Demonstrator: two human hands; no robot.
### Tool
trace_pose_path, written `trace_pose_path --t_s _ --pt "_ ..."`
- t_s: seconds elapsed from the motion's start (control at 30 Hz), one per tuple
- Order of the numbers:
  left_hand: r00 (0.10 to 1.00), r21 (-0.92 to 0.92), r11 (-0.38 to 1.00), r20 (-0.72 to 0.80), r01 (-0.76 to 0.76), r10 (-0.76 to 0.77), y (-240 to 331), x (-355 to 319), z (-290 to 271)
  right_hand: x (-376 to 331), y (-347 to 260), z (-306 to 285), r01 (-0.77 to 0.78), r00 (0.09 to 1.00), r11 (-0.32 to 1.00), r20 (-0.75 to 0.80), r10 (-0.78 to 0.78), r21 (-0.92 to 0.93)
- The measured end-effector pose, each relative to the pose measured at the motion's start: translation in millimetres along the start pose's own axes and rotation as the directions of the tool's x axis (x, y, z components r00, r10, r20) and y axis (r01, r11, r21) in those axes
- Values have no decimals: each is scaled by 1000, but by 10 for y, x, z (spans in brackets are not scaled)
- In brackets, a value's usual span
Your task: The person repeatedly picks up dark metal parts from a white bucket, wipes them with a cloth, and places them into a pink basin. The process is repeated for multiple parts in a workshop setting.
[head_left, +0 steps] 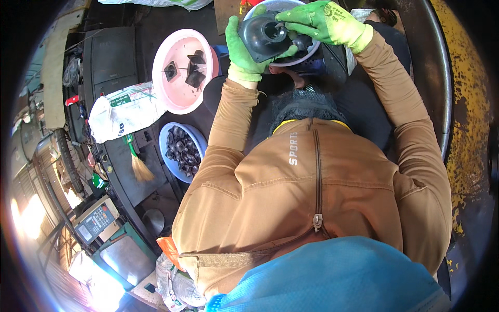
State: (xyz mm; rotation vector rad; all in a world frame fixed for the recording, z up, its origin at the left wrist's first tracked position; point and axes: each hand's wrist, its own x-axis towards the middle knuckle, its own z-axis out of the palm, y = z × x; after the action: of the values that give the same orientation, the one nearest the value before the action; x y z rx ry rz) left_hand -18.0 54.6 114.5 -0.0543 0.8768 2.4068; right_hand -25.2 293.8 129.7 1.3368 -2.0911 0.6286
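Both my hands wear green gloves. My left hand [248, 52] grips a black moulded part [261, 37] from its left side and underneath, with the thumb up along its edge. The part has a squarish flange with corner holes and a round open neck facing up and right. Fingers of my right hand [325, 23] are bent together at the rim of that neck; whether they also pinch a small scrap cannot be seen. Directly below the part is a pale lilac basin [312, 52], mostly covered by my hands, with dark pieces partly showing inside.
At left stands a pink basin [158, 78] with a few black parts. Nearer me, a blue basin [169, 166] holds many small black pieces. Beyond them lie a white sack [125, 112], a straw broom [139, 167] and a scale with keypad [96, 222]. A worn yellow metal surface [468, 104] borders the right.
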Motion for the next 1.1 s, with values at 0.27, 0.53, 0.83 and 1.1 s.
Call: trace_pose_path --t_s 0.27,0.53,0.83,1.1 --pt "998 -172 984 -48 -52 44 189 42 203 59 20 32 -141 989 989 52 138 48" --pt "983 -111 981 -112 -158 146 218 80 275 121 -87 137 -441 895 839 87 437 318" --pt "962 -118 956 14 -269 272 202 132 312 64 -50 317 -399 894 782 13 448 479" --pt "785 112 777 114 -619 609 157 211 399 75 -224 568 -618 671 412 176 720 670"
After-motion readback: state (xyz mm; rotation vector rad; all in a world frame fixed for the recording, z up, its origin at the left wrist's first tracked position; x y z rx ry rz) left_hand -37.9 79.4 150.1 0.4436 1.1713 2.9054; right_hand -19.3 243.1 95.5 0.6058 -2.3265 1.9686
